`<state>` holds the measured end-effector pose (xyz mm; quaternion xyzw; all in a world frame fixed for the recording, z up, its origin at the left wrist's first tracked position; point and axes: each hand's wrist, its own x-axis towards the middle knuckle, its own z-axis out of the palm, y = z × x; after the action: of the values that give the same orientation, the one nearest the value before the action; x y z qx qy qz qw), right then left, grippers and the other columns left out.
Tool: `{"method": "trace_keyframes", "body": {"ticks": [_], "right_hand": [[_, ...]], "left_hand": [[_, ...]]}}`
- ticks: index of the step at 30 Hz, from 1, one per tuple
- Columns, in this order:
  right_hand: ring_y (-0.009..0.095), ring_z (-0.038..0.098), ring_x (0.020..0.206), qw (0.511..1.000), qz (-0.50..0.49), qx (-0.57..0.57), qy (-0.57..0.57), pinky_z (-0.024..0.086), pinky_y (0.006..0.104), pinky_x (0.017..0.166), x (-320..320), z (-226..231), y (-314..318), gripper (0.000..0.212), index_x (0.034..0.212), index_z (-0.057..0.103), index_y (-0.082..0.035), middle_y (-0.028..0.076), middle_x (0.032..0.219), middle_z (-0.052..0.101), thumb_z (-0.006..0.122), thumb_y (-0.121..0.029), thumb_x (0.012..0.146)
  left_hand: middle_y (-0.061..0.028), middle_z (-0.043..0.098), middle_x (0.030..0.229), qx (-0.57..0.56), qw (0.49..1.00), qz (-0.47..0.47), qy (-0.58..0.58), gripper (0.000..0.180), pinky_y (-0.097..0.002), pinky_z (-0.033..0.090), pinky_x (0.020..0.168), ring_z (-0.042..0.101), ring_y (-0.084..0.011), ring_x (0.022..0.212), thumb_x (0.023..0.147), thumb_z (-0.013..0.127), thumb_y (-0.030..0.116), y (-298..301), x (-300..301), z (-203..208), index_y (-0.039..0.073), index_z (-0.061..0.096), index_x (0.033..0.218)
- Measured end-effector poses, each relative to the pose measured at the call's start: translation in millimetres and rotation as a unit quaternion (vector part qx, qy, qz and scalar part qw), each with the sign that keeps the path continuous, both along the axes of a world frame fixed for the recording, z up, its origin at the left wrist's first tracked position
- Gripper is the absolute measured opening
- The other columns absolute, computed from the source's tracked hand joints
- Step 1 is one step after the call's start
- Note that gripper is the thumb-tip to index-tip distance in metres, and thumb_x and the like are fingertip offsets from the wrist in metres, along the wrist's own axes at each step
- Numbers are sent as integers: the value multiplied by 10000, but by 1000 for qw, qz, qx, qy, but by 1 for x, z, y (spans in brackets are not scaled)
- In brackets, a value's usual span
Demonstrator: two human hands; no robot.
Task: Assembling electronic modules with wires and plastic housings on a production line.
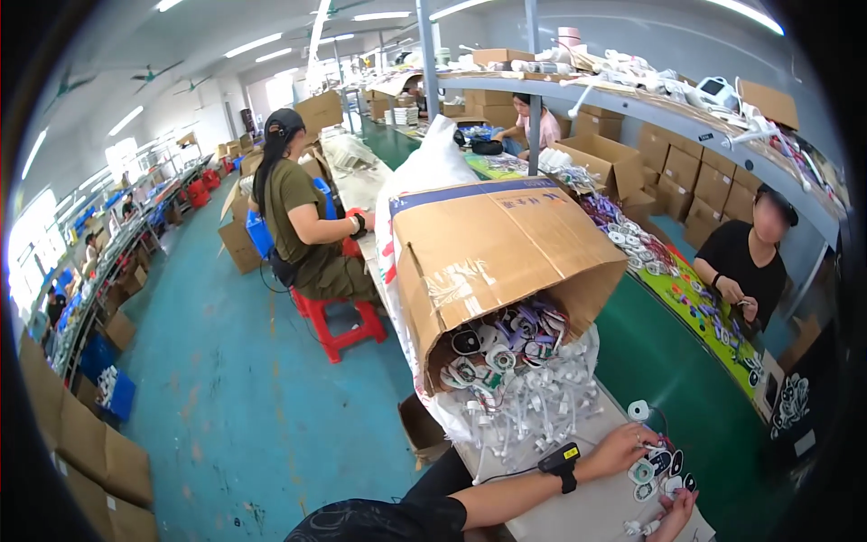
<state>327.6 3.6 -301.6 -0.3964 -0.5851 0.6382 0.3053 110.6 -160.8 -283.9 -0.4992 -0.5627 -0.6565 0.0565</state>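
My left hand (626,450), with a black device (559,459) strapped at the wrist, reaches over a pile of small round electronic parts (642,471) at the lower right. Its fingertips are closed together beside thin wires; what they pinch is too small to tell. Nearer to me, my right hand (675,517) has its fingers curled around a small white plastic part (672,486). Black oval pieces and white rings with green centres lie between the hands. A white disc (638,411) sits just beyond my left hand.
A tipped cardboard box (506,244) opens toward me, full of wired parts (506,348). Clear plastic pieces (533,415) spill before it. A green conveyor belt (673,348) runs at right, with a co-worker (750,257) across it. Another person (307,212) sits on a red stool (339,323).
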Motion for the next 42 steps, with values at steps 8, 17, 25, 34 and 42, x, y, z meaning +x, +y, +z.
{"method": "trace_keyframes", "body": {"ticks": [8,17,25,34,42], "right_hand": [[286,631,1016,1000,-10,-1,6,529,348,796,-10,25,-28,518,1453,420,43,183,1340,547,532,-128,977],[280,583,1109,998,-53,38,13,495,382,959,-20,48,-52,351,1275,550,100,188,1446,475,544,-93,982],[75,550,772,992,-95,48,75,410,230,652,-9,-4,-22,261,1198,657,-97,-26,1057,680,610,-253,993],[58,483,523,990,-13,-7,140,335,209,401,-30,48,-54,215,1061,626,-34,15,847,603,545,-232,1044],[66,512,507,995,39,-39,83,362,212,420,-41,49,-64,268,1121,644,-20,12,756,599,541,-255,1045]], "left_hand": [[-106,666,1049,-3,1000,-9,-21,243,-392,503,896,623,-317,1028,843,705,9,-4,2,-2,48,636,1073],[-120,664,1081,-18,999,34,19,333,-411,504,883,623,-321,1026,845,686,-10,-12,3,1,64,647,1168],[-132,701,1062,13,997,-13,73,300,-422,515,891,645,-342,1015,734,661,-60,18,-7,2,43,699,1013],[-86,690,1161,-83,994,-28,67,325,-417,494,948,607,-324,1097,739,696,-87,13,-13,11,106,729,999],[-92,694,1187,-141,985,6,95,317,-414,508,924,619,-317,1087,736,685,-92,10,-5,9,118,730,969]]}}
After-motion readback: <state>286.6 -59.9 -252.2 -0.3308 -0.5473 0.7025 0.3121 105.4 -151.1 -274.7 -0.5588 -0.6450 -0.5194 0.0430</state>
